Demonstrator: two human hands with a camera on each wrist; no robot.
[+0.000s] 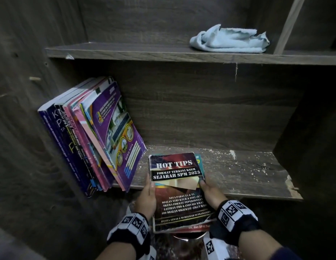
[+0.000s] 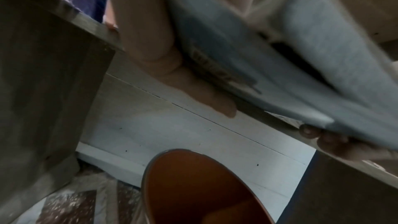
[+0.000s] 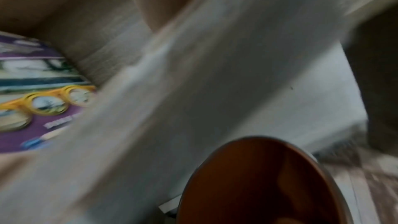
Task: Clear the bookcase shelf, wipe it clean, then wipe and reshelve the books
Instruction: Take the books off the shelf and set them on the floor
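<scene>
Hands: my left hand [image 1: 146, 197] and right hand [image 1: 210, 192] clamp opposite side edges of the book stack [image 1: 180, 194], keeping its loose books squared.
Stack: far end over the lower shelf's [image 1: 247, 171] front edge, near end off it.
Leaning books [image 1: 99, 136]: propped against the left wall.
Cloth [image 1: 229, 39]: parked on the upper shelf [image 1: 125, 51], near its right end.
</scene>
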